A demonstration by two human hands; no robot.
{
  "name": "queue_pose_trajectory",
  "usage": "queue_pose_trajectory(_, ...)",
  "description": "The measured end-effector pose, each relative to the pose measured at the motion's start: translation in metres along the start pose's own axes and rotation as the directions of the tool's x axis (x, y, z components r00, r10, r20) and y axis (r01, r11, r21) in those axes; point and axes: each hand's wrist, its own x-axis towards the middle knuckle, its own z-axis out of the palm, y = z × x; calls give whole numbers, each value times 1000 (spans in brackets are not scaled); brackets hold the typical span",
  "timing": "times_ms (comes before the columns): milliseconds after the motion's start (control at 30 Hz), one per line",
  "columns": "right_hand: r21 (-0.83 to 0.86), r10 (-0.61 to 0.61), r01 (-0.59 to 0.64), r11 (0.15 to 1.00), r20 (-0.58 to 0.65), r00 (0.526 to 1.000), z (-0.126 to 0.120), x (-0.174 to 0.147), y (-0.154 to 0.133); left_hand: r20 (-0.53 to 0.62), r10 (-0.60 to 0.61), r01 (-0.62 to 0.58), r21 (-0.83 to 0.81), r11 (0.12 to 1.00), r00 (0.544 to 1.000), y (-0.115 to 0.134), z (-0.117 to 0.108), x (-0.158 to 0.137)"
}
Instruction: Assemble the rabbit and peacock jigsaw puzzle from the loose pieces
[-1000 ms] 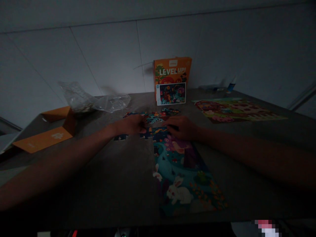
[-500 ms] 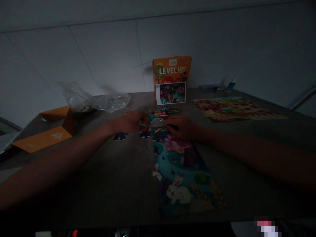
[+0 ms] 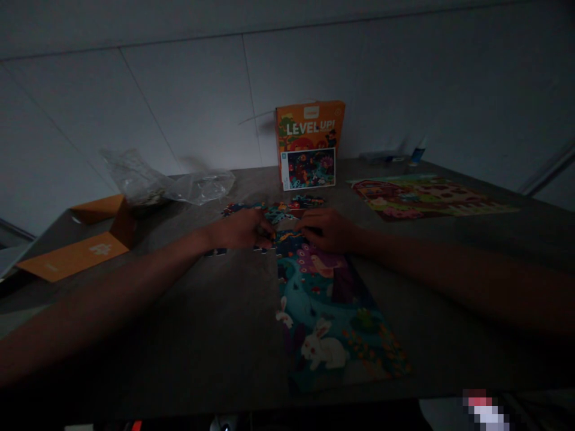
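Dim frame. Left hand (image 3: 240, 228) curled, fingertips pinching a loose puzzle piece (image 3: 265, 238) at the far-left corner of the part-built puzzle (image 3: 330, 311), which runs near-to-far mid-tabletop (image 3: 202, 323). Right hand (image 3: 324, 230) lies flat, pressing the puzzle's far edge, holding nothing. Hands close together, not touching. More loose pieces (image 3: 278, 211) just beyond them. Orange puzzle box (image 3: 309, 145) upright at the far wall. Finished puzzle (image 3: 426, 197) far right. Clear bags (image 3: 171, 182) and orange box lid (image 3: 83, 245) far left.

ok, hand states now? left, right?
Left hand: fingers curled at loose puzzle pieces; grip cannot be told.
Right hand: resting flat on the puzzle, holding nothing visible.
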Motion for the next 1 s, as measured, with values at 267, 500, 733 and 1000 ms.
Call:
queue_pose_trajectory(267,8,15,-15,1000,13,1000,1,0,1,-32,-63,64,31,997,998,2,0,0)
queue_pose_trajectory(500,10,13,-13,1000,5,1000,3,-2,3,-104,-188,185,-40,982,977,-1,-1,-4)
queue_pose_trajectory(733,28,5,-5,1000,9,1000,2,-2,3,6,-188,188,-53,981,982,3,-17,-13)
queue_pose_trajectory(1000,22,-2,2,1000,24,1000,2,-1,2,213,-323,366,-209,907,922,6,-25,-20)
